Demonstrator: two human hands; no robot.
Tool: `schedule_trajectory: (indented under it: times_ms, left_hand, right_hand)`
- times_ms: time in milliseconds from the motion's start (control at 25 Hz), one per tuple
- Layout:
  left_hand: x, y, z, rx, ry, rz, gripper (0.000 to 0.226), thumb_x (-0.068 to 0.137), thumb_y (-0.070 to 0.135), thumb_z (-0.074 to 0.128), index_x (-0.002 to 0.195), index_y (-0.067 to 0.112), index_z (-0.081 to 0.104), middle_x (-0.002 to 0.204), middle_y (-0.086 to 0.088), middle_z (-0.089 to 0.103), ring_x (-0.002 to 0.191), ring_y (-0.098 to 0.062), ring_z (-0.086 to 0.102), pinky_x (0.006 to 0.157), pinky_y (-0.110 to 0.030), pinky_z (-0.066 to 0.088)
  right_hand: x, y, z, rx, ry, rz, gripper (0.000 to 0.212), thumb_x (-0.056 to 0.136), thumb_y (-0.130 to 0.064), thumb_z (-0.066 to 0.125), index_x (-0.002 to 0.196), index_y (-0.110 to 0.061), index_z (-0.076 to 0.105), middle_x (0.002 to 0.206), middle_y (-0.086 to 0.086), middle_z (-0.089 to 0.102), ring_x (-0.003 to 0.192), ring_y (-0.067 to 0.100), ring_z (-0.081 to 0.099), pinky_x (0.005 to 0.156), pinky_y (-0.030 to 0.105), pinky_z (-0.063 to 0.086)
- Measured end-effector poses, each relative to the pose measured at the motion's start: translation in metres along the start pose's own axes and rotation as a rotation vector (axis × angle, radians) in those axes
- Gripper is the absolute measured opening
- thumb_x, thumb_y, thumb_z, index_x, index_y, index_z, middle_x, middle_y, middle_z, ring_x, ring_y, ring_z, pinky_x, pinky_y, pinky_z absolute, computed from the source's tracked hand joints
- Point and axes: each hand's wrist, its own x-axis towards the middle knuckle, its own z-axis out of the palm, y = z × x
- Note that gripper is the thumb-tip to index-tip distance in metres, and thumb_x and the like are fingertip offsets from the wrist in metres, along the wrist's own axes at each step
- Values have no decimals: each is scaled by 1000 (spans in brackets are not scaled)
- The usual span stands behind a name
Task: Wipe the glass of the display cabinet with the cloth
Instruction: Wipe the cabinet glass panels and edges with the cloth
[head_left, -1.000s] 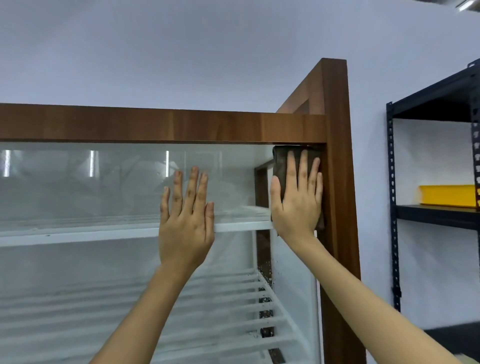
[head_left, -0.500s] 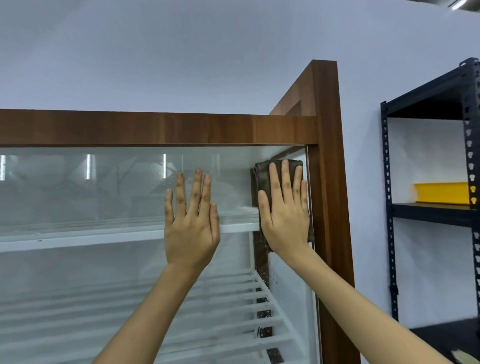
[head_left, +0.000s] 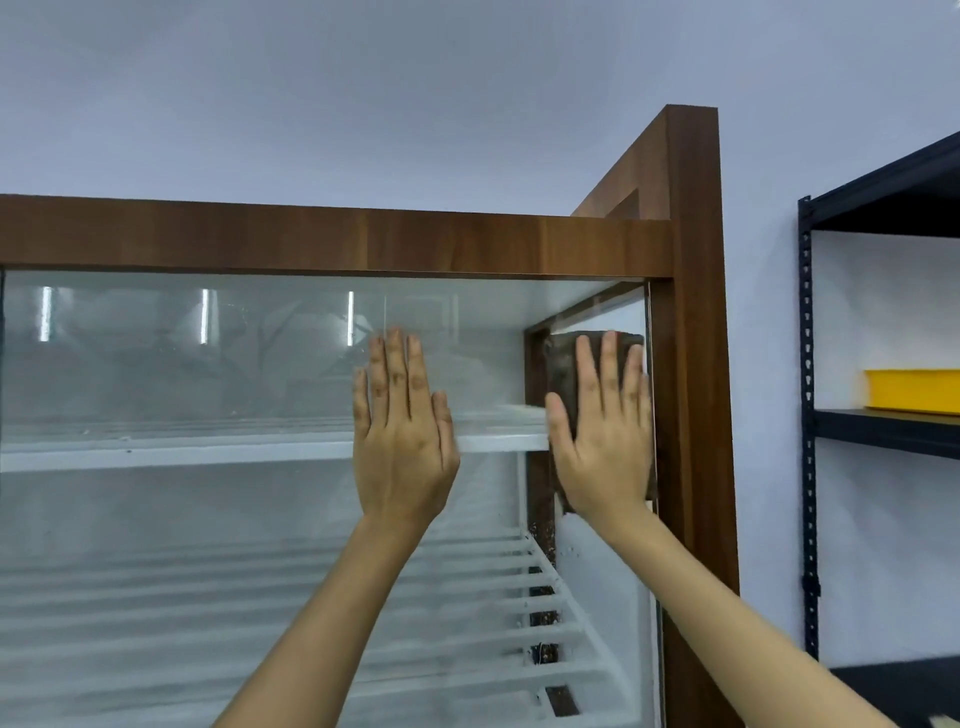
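On glass (head_left: 208, 374) — right hand (head_left: 605, 441) presses cloth (head_left: 563, 364).

Left hand (head_left: 402, 441) raised flat, right hand (head_left: 605, 441) flat, fingers (head_left: 609, 364) straight

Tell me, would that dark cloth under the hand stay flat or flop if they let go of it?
It would probably flop and drop. The cloth looks thin and soft, lying flat only because the right hand presses it against the glass with straight fingers. It is likely light, since an open palm alone holds it there. On smooth glass it should slide easily.
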Motion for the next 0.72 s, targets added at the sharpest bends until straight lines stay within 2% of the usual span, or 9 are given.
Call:
schedule_trajectory:
  times_ms: [80,120,240,320,440,480,600,680,720]
  left_hand:
    - [-3,0,2,2,7,1,54,99,24,25,148,1,22,157,-14,17,147,-26,12,121,-39,7]
    - [-4,-2,3,0,14,17,53,99,24,26,147,1,24,156,-14,20,147,-25,13,121,-38,7]
    - [0,-3,0,-37,32,12,51,99,22,29,146,3,30,154,-11,26,146,-22,18,121,-37,11]
    - [3,-4,-9,-154,16,15,49,98,21,29,145,6,34,153,-7,31,145,-17,21,120,-37,17]
    - [8,-35,-35,-200,25,-16,49,97,22,28,144,11,37,151,0,35,144,-11,23,119,-33,16]
    - [11,-56,-42,-149,61,-50,50,96,22,28,144,12,36,152,0,34,145,-11,20,120,-31,13]
    - [17,-114,-55,26,90,-165,54,97,29,23,148,12,28,156,-2,25,147,-17,12,120,-35,9]
    - [15,-126,-51,79,70,-168,56,98,34,18,150,13,21,158,-2,19,148,-19,9,121,-38,7]
    - [14,-127,-48,89,68,-159,56,99,34,17,150,13,20,158,-2,18,148,-19,8,121,-37,5]
  right_hand:
    - [4,15,-2,11,29,129,59,100,-45,27,153,-19,21,161,3,11,150,21,-2,121,27,-7]
    - [11,8,1,-12,70,165,59,100,-43,28,152,-17,24,161,6,15,150,24,2,121,30,-5]
    - [45,-52,18,26,147,207,57,101,-39,29,150,-10,32,158,13,25,148,33,13,120,39,3]
    - [47,-78,23,52,112,61,56,101,-37,28,149,-10,33,158,13,26,148,32,15,121,41,8]
    - [27,-58,20,48,56,-196,49,103,-30,30,149,-16,36,158,11,27,148,29,17,122,40,10]
    - [22,-46,16,58,64,-185,46,103,-29,32,148,-18,38,156,12,29,147,29,19,122,39,9]
    - [32,-34,16,91,186,52,39,103,-26,37,141,-15,44,147,15,41,144,33,25,120,44,13]
    - [41,-63,25,71,253,150,37,103,-22,40,138,-10,47,145,17,46,142,38,28,118,50,19]
    - [44,-86,31,77,262,136,38,103,-22,40,138,-9,49,146,17,45,142,39,29,118,51,20]
